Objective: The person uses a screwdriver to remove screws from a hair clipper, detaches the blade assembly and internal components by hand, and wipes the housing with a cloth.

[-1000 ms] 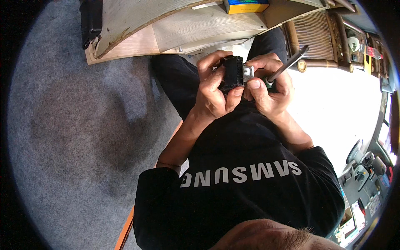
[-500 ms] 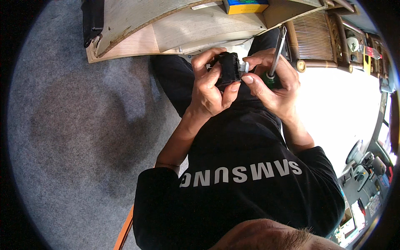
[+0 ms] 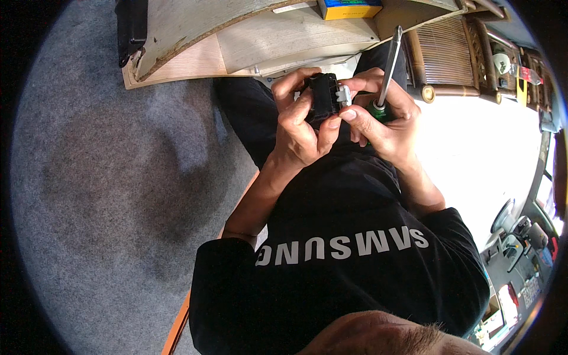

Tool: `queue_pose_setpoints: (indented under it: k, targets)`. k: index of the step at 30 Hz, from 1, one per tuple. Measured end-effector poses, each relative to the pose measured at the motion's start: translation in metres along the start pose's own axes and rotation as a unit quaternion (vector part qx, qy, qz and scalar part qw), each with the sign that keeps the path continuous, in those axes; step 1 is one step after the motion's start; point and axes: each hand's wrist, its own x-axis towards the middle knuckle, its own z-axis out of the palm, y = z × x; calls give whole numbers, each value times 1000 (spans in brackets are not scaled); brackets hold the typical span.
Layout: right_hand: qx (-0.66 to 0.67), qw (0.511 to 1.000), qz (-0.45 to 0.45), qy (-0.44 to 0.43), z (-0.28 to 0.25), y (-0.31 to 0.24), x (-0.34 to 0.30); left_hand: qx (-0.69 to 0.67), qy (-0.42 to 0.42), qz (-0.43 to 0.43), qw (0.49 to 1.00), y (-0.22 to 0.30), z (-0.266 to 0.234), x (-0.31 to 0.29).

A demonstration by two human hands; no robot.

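My left hand (image 3: 300,131) is closed around a small black box-shaped part (image 3: 322,96), with the fingers behind it and the thumb along its lower edge. A small whitish plastic piece (image 3: 344,95) sits at the right side of that part, appearing to touch it. Thumb and index finger of my right hand (image 3: 387,131) are at this piece. The same hand keeps a screwdriver (image 3: 390,68) tucked in its palm and other fingers. Its green handle is mostly hidden, and the metal shaft points up and away.
Beyond my hands stands a pale wooden cabinet (image 3: 266,44) with a yellow and blue box (image 3: 352,10) on it. A bamboo bench (image 3: 447,50) is at the far right. Grey carpet (image 3: 118,177) lies to the left. A cluttered desk (image 3: 512,260) stands at the right edge.
My right hand has shifted slightly left, and the screwdriver shaft with it. The black part has turned a little, and more of the whitish piece shows beside it.
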Motion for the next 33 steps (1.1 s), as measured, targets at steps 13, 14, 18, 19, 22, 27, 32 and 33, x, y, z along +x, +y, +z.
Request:
queue_pose_setpoints:
  k: [13, 14, 18, 19, 22, 27, 32, 33]
  targets:
    - [6, 996, 86, -18, -13, -15, 1, 14, 0, 25, 1000, -1, -4, 4]
    - [-11, 997, 71, -19, -14, -16, 2, 38, -27, 7, 999, 3, -6, 7]
    - [-36, 998, 51, -20, -15, -18, 5, 33, -27, -9, 999, 1, -3, 2]
    - [-36, 998, 51, -20, -15, -19, 5, 24, -18, -9, 1000, 0, -3, 1]
    - [-32, 998, 47, -20, -16, -18, 4, 42, -29, -8, 999, 2, -3, 3]
    - [-34, 998, 46, -21, -15, -19, 4, 17, 0, 27, 999, -3, 0, 3]
    - [-35, 998, 41, -23, -15, -18, 4, 46, -27, 19, 998, 0, -5, 5]
    - [-33, 998, 41, -23, -15, -19, 4, 47, -23, 30, 998, -1, -5, 5]
